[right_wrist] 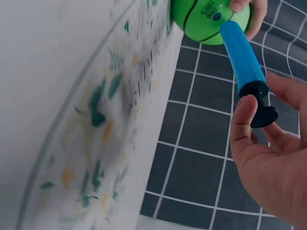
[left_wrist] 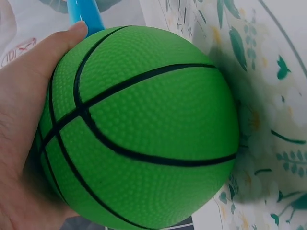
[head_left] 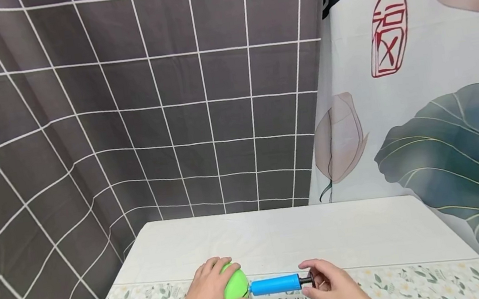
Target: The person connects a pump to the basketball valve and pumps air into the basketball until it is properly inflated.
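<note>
A small green ball (left_wrist: 158,110) with black seams, like a mini basketball, rests on the floral cloth. My left hand (head_left: 210,294) grips it from the left, fingers curved over its top and thumb across the near side. A blue ball pump (head_left: 275,284) lies level, its tip at the ball's right side, where a dark round spot (right_wrist: 217,16) shows. At the other end my right hand (head_left: 334,283) holds the pump's black handle (right_wrist: 264,116), thumb on one side and fingers curled round the other. Only a short length of black plunger shows between barrel and handle.
The white table (head_left: 278,235) carries a floral cloth (head_left: 420,282) with printed lettering along its front half. A dark grid-patterned curtain (head_left: 182,126) hangs behind and to the left. At the right hangs a white curtain (head_left: 371,152) printed with leaves and a red seal.
</note>
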Motion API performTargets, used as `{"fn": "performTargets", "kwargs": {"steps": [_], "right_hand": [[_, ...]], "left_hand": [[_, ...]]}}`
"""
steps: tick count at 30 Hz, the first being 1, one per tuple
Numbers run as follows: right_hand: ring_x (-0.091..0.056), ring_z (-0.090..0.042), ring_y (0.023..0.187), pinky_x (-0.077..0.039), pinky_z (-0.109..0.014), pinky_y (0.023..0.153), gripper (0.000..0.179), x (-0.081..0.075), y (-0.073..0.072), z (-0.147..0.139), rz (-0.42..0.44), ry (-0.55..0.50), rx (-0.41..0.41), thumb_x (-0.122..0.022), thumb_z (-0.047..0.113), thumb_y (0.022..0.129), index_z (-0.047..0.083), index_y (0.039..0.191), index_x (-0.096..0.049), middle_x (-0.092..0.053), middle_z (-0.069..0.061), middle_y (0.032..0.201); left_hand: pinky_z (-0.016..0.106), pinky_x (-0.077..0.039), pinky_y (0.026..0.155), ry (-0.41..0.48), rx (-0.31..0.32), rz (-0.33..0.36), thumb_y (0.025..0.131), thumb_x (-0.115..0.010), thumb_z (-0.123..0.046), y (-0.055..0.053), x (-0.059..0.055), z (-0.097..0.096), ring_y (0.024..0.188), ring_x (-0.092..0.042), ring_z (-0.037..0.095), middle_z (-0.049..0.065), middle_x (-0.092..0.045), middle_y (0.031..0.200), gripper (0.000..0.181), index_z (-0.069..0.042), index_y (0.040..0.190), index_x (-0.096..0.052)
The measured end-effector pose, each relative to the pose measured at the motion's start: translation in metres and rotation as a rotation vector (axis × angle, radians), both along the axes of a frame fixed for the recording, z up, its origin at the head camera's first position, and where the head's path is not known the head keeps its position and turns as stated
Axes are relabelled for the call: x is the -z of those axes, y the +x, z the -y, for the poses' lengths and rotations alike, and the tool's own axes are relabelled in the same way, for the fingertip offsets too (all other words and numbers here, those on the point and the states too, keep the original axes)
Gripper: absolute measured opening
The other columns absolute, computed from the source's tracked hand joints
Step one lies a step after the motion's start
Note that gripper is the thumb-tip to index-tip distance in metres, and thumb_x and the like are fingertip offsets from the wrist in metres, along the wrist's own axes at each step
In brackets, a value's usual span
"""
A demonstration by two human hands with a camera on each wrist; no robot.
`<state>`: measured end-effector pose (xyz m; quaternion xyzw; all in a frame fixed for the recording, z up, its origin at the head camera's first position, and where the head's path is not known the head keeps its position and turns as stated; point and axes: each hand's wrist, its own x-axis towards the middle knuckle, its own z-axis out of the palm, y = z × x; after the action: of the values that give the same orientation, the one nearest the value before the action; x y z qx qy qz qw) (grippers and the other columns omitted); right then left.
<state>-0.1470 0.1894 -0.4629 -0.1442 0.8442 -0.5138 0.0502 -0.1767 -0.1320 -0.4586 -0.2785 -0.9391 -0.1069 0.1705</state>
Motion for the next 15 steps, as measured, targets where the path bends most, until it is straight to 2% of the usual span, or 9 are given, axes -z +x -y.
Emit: {"fn": "performTargets", "kwargs": {"steps": [3,6,10,15], "right_hand": [[-0.046,-0.002,0.067,-0.045,-0.023,0.057,0.05,-0.001,-0.002,0.006,-0.132,0.167,-0.033,-0.078,0.023,0.089,0.009,0.133,-0.061,-0.054,-0.002,0.092],[-0.045,0.0,0.066,-0.044,-0.021,0.057,0.049,-0.002,-0.003,0.013,-0.248,0.319,-0.028,-0.08,0.021,0.086,0.013,0.131,-0.063,-0.053,0.002,0.095],[-0.042,0.001,0.067,-0.042,-0.021,0.056,0.043,-0.003,-0.002,0.023,-0.389,0.492,0.02,-0.083,0.024,0.083,0.019,0.123,-0.068,-0.05,0.008,0.093],[-0.042,-0.002,0.066,-0.042,-0.023,0.054,0.038,-0.006,-0.004,0.033,-0.63,0.697,0.087,-0.088,0.029,0.076,0.022,0.109,-0.07,-0.052,0.009,0.089]], "left_hand": [[0.055,-0.048,0.099,0.002,-0.013,0.0,0.076,-0.075,-0.065,-0.001,0.001,-0.002,0.121,-0.055,0.027,0.002,-0.062,0.131,0.067,-0.024,0.127,-0.065],[0.054,-0.049,0.098,0.007,-0.024,0.012,0.077,-0.075,-0.065,-0.003,0.001,-0.004,0.12,-0.055,0.026,0.002,-0.062,0.13,0.067,-0.023,0.128,-0.065],[0.053,-0.049,0.096,0.002,-0.03,0.03,0.077,-0.074,-0.066,-0.005,0.0,-0.006,0.12,-0.054,0.026,0.002,-0.062,0.13,0.068,-0.022,0.128,-0.065],[0.054,-0.049,0.096,-0.007,-0.03,0.043,0.077,-0.074,-0.066,-0.006,-0.001,-0.007,0.12,-0.054,0.026,0.002,-0.062,0.131,0.069,-0.022,0.128,-0.065]]}}
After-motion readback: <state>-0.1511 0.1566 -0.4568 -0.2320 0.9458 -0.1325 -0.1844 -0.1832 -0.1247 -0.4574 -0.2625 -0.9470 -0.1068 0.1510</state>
